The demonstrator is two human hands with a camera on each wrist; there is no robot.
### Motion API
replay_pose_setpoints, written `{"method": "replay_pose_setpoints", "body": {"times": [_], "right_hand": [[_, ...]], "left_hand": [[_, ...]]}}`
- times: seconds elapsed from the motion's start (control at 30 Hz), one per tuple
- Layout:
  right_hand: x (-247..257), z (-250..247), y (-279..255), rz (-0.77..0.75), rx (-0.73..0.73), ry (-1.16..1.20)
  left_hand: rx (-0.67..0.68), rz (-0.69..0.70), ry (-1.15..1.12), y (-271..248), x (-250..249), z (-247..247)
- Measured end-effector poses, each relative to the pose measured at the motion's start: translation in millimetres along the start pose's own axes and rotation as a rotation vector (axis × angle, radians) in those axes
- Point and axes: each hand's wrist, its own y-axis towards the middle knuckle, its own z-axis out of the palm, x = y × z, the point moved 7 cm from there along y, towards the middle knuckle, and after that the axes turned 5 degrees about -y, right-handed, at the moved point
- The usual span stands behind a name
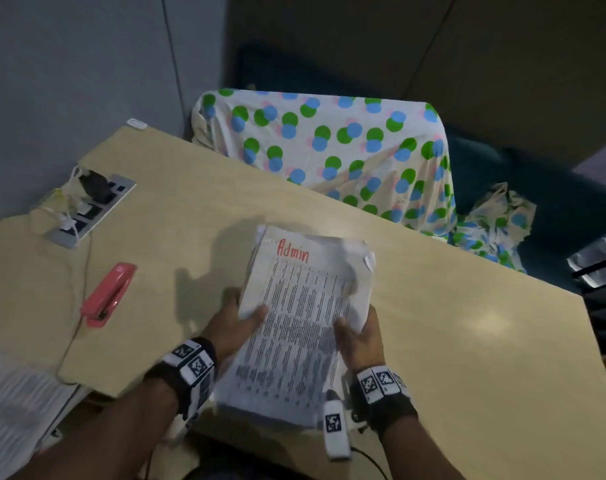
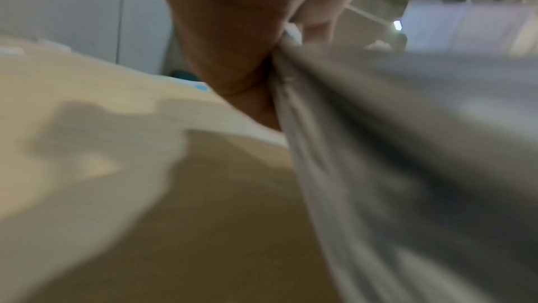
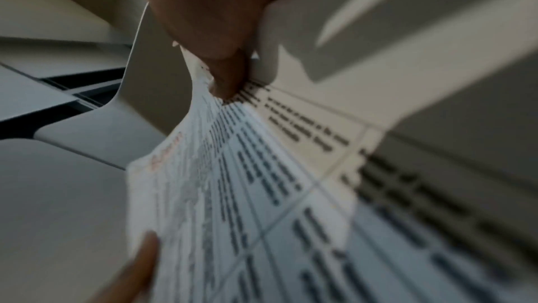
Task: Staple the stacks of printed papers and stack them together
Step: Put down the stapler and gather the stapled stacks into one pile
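At the desk's near-left corner, partly off its edge, lies a sheaf of printed sheets, and just beyond it along the left edge a red stapler rests closed on the wood, a thin cable running past it toward the power strip set into the far-left part of the top. A little right of the stapler, near the front edge, the left hand grips the left side of a thick stack of printed papers — thumb on the top sheet, the other fingers tucked under and out of sight. The stack (its top page headed "Admin" in red) is tilted, its near end sticking out past the front edge toward the person and its far end over the middle of the desk; whether it touches the wood I cannot tell. The right hand clamps the stack's right side in the same way, its thumb pressed down on the printed rows — the wrist view shows the page bending under it. Behind the desk's far edge stands something draped in a dotted cloth.
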Motion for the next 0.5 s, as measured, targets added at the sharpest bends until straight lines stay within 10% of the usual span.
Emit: {"method": "replay_pose_setpoints", "body": {"times": [0.17, 0.5], "right_hand": [[19, 59, 1, 0.062, 0.032, -0.099], [34, 191, -35, 0.299, 0.585, -0.270]], "left_hand": [[-0.168, 0.013, 0.158, -11, 14, -52], [-0.499, -0.066, 0.523, -23, 29, -176]]}}
